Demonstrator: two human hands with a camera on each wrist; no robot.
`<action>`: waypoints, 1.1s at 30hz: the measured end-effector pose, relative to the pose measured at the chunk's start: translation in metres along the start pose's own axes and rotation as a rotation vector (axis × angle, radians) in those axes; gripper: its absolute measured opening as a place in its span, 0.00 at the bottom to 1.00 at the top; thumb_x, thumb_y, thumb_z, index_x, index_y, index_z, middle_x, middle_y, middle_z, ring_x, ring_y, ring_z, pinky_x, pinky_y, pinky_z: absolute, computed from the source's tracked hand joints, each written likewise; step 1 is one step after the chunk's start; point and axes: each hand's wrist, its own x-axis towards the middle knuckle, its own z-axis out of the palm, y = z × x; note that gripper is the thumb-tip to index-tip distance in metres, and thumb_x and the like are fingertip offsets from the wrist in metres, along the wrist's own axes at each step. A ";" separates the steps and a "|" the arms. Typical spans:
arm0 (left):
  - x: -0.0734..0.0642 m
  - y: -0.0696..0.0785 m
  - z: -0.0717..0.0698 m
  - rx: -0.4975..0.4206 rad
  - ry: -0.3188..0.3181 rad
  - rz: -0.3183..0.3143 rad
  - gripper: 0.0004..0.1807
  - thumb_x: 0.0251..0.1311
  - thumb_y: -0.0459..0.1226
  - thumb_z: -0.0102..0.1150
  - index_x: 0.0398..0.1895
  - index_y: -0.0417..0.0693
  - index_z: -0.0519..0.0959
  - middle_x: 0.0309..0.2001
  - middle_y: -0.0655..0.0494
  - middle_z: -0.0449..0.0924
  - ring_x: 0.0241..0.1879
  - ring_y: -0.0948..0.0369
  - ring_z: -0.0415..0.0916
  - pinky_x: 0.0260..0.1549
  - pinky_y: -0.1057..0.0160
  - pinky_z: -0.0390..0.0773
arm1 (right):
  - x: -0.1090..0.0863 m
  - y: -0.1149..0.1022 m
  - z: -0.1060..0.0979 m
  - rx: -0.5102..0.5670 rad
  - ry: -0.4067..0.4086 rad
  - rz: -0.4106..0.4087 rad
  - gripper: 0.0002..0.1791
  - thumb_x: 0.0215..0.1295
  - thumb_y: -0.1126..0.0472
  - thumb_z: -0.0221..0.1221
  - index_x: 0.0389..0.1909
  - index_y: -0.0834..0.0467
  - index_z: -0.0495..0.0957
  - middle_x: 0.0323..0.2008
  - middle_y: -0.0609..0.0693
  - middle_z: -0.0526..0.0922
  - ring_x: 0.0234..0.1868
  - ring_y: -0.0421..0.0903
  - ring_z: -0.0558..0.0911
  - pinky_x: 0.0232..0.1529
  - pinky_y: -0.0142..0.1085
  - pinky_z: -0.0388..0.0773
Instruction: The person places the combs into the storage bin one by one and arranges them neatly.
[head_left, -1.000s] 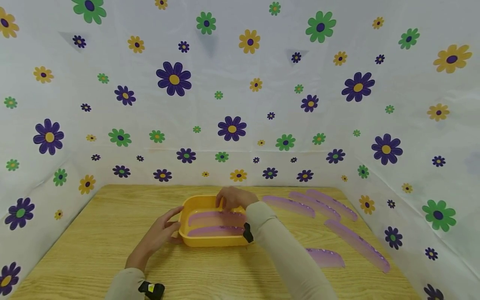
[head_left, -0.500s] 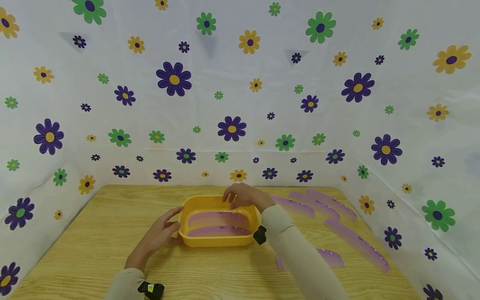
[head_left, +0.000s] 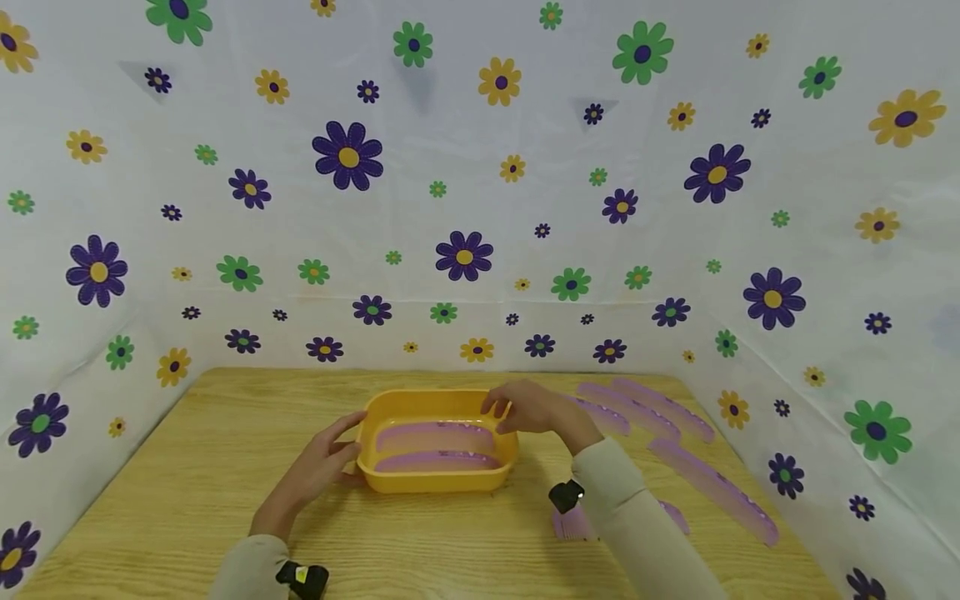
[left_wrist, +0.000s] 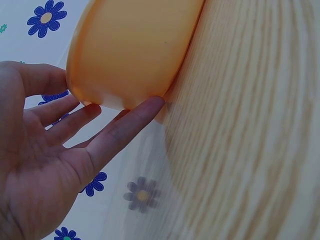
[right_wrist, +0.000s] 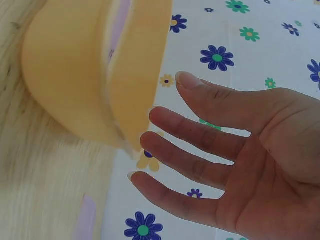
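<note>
A yellow plastic tub [head_left: 438,482] stands on the wooden table with two purple combs lying inside it, a rear comb [head_left: 431,435] and a front comb [head_left: 431,462], roughly parallel. My left hand [head_left: 324,457] touches the tub's left end; in the left wrist view its spread, fairly straight fingers [left_wrist: 122,129] rest against the outer wall. Above the tub's right rear rim hovers my right hand [head_left: 534,407], holding nothing. The right wrist view shows its fingers [right_wrist: 190,167] loosely extended beside the tub wall [right_wrist: 65,65].
Right of the tub, several more purple combs lie on the table [head_left: 225,442]: a group at the back right, one slanted comb [head_left: 716,490], and a front comb [head_left: 572,523] partly behind the right sleeve. A white flower-patterned sheet [head_left: 420,217] surrounds the table's back and sides.
My right hand has drawn up out of the tub and moved right to its right rim, uncovering the right ends of both combs inside. The left hand stays at the left end.
</note>
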 end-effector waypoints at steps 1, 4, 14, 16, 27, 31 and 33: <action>0.000 0.000 0.000 0.001 0.005 -0.004 0.31 0.78 0.32 0.45 0.82 0.45 0.55 0.82 0.38 0.49 0.71 0.32 0.67 0.46 0.52 0.90 | -0.004 0.002 0.001 0.002 0.003 -0.008 0.16 0.68 0.67 0.65 0.55 0.60 0.82 0.50 0.58 0.85 0.47 0.51 0.85 0.54 0.44 0.87; 0.001 -0.001 0.000 0.010 0.008 -0.003 0.31 0.78 0.32 0.45 0.82 0.45 0.55 0.82 0.38 0.49 0.71 0.31 0.66 0.46 0.52 0.90 | -0.015 0.009 0.003 0.003 0.012 -0.033 0.15 0.68 0.67 0.65 0.55 0.61 0.82 0.50 0.59 0.86 0.47 0.52 0.85 0.53 0.43 0.87; 0.000 -0.001 -0.001 0.001 -0.002 0.012 0.31 0.78 0.31 0.44 0.82 0.45 0.54 0.82 0.36 0.47 0.71 0.31 0.66 0.46 0.52 0.90 | -0.054 0.029 0.004 0.044 0.084 -0.040 0.13 0.67 0.68 0.65 0.52 0.61 0.83 0.49 0.57 0.85 0.49 0.56 0.85 0.52 0.45 0.87; 0.000 -0.001 -0.001 0.000 -0.002 0.011 0.31 0.78 0.32 0.44 0.82 0.45 0.54 0.82 0.36 0.47 0.71 0.31 0.66 0.46 0.52 0.90 | -0.063 0.033 0.004 0.037 0.093 -0.047 0.12 0.67 0.68 0.65 0.50 0.60 0.83 0.48 0.55 0.86 0.48 0.56 0.85 0.50 0.43 0.87; -0.001 -0.001 -0.002 -0.007 -0.011 0.027 0.32 0.78 0.32 0.45 0.82 0.43 0.54 0.82 0.34 0.47 0.71 0.31 0.66 0.46 0.49 0.90 | -0.098 0.057 0.012 0.103 0.118 -0.031 0.12 0.65 0.69 0.66 0.49 0.62 0.83 0.46 0.59 0.87 0.47 0.60 0.85 0.45 0.41 0.88; 0.000 -0.002 -0.002 0.008 0.000 0.020 0.31 0.78 0.32 0.45 0.82 0.44 0.54 0.82 0.35 0.48 0.70 0.31 0.68 0.46 0.51 0.90 | -0.106 0.066 0.013 0.131 0.117 -0.028 0.12 0.65 0.70 0.66 0.49 0.63 0.83 0.46 0.60 0.86 0.47 0.59 0.85 0.45 0.42 0.88; 0.001 -0.002 -0.001 0.013 0.007 0.013 0.31 0.78 0.32 0.45 0.82 0.45 0.55 0.82 0.36 0.48 0.70 0.32 0.68 0.45 0.52 0.90 | -0.110 0.071 0.014 0.136 0.112 -0.039 0.12 0.65 0.70 0.66 0.49 0.65 0.82 0.45 0.61 0.86 0.46 0.59 0.85 0.46 0.45 0.88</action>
